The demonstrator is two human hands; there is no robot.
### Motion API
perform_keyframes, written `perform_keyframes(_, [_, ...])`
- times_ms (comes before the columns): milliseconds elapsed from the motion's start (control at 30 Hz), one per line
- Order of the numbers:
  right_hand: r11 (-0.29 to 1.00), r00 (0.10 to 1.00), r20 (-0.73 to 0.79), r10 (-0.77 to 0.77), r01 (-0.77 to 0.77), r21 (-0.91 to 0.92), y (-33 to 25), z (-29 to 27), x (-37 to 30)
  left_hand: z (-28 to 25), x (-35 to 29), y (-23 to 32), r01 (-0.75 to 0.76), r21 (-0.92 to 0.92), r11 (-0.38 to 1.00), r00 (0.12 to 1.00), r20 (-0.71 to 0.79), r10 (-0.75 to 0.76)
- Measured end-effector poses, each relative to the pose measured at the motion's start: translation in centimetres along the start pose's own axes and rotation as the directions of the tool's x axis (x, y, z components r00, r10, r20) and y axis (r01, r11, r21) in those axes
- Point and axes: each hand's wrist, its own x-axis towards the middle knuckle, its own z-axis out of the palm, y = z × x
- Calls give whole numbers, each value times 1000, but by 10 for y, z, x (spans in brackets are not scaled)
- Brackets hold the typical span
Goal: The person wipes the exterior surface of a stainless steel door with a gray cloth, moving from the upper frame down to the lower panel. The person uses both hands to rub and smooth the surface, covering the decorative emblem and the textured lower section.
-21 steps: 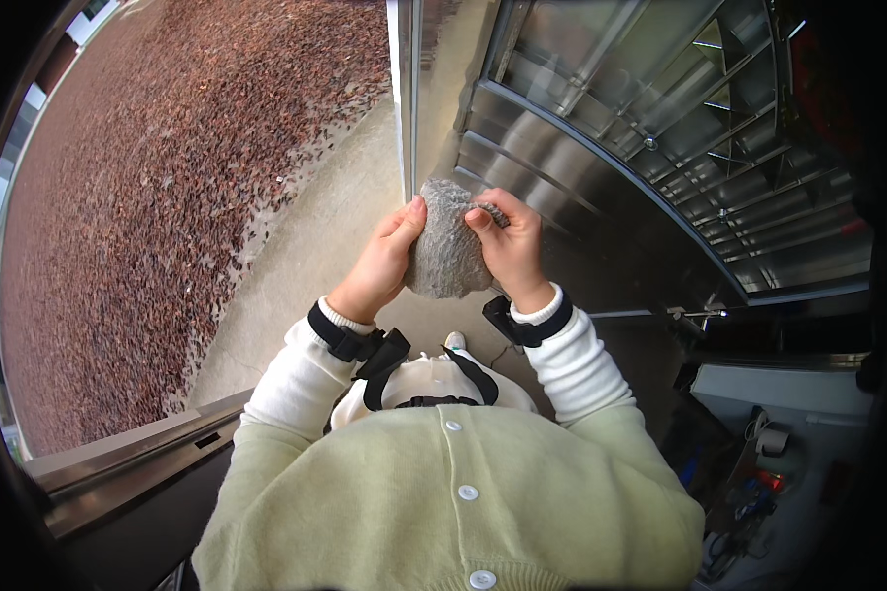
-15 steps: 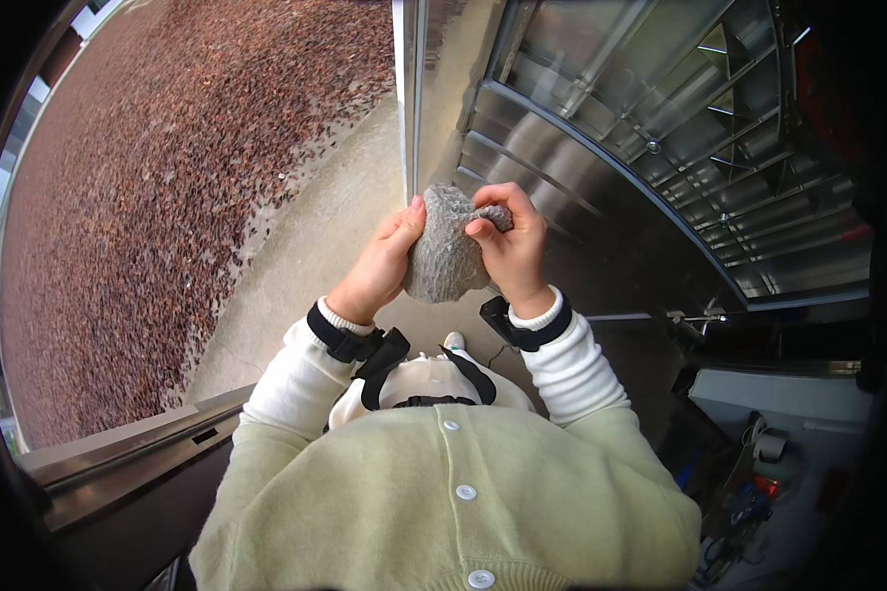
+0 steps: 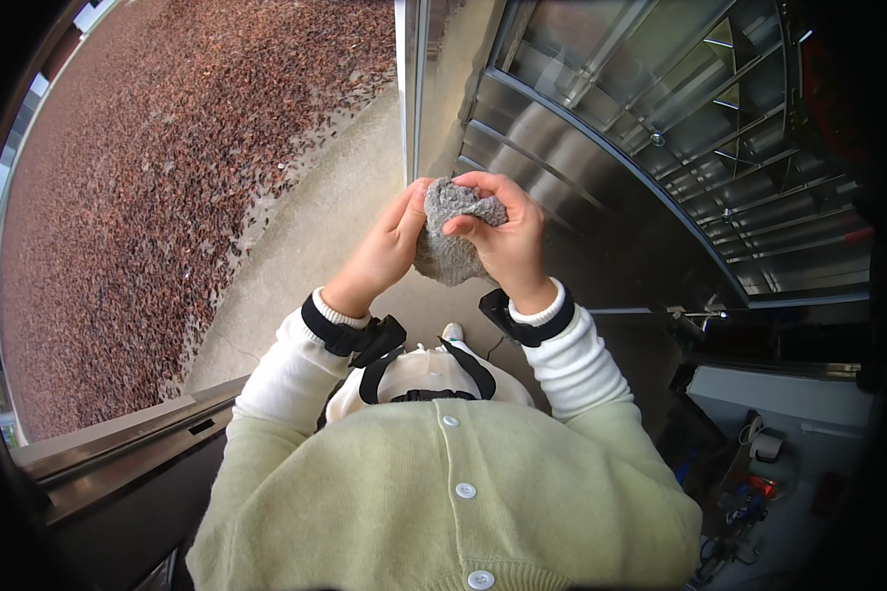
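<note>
A grey, fuzzy cloth [image 3: 450,251] is held up in front of my body, with its upper part bunched into a thick fold. My left hand [image 3: 389,241] grips its left side, the thumb along the edge and the other fingers hidden behind. On the right, my right hand [image 3: 511,236] pinches the bunched upper part between thumb and fingers. Below the hands the cloth hangs as a rounded flap. Whether it is a flat rag or a shaped piece such as a mitt, I cannot tell.
A metal-framed door [image 3: 532,148] with a barred glass panel stands open to the right. A pale door post [image 3: 411,98] rises beyond my hands. Reddish-brown chips [image 3: 187,167] cover the ground at left, beside a concrete strip [image 3: 296,236]. Cables and small items lie lower right.
My right hand has moved left and inward, bunching the top of the cloth. The hanging part is shorter, and my left hand has shifted slightly upward.
</note>
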Motion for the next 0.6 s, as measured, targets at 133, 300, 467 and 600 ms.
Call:
perform_keyframes(133, [995, 999, -12, -41, 40, -89, 5, 7, 4, 8, -2, -2, -81, -55, 995, 997, -16, 80])
perform_keyframes(300, [990, 998, 69, -2, -8, 139, 21, 16, 1, -1, 5, -8, 23, -388, 921, 997, -65, -52])
perform_keyframes(467, [969, 986, 55, -156, 163, -185, 32, 5, -2, -14, 6, -5, 91, -393, 915, 982, -117, -147])
perform_keyframes(600, [977, 985, -10, 171, -168, 133, 40, 13, -5, -11, 7, -4, 62, -400, 914, 964, -212, -158])
